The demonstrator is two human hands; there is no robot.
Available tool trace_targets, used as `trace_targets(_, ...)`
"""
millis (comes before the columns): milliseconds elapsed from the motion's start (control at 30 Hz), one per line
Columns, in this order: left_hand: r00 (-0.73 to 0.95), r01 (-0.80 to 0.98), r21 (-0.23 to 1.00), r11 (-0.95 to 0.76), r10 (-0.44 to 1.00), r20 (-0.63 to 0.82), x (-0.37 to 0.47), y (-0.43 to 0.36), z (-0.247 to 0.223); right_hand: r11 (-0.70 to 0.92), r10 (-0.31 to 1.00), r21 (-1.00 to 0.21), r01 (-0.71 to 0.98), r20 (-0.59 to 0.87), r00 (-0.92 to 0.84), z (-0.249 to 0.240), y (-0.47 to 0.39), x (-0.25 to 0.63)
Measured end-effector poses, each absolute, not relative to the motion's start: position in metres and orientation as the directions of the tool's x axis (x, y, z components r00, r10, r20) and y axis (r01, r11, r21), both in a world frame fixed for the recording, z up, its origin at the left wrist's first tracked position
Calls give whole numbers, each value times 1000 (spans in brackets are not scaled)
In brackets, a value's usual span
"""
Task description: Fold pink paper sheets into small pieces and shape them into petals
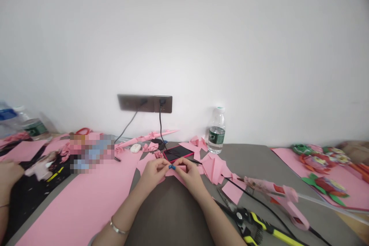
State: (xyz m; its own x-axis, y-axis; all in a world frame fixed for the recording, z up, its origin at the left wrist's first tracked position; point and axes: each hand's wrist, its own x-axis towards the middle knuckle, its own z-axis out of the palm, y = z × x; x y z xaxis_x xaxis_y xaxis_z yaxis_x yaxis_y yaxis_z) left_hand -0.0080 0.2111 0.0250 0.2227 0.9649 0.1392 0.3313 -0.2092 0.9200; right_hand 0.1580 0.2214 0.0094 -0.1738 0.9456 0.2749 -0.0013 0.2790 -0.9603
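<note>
Near the middle of the table, my left hand and my right hand meet with thumbs and fingertips pinched together. Between and just below them shows a piece of pink paper, partly hidden by the fingers. Small blue spots sit at the thumb tips; they look like painted nails. Right behind the hands lies a phone in a red-pink case, with a dark screen. Folded pink paper rests to the right of my right hand.
A pink glue gun and pliers with yellow-black handles lie at the right. A water bottle stands by the wall. Large pink paper covers the left, near another person's hand. Paper flowers lie far right.
</note>
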Motion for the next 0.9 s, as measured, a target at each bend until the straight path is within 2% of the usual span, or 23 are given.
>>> trace_targets(500, 231, 434, 850, -300, 948, 217, -22, 217, 26, 170, 973, -980, -103, 183, -142, -5, 230, 158)
trace_targets(900, 210, 285, 929, -236, 961, 180, -13, 218, 20, 72, 992, -964, -257, 96, -81, -13, 233, 162)
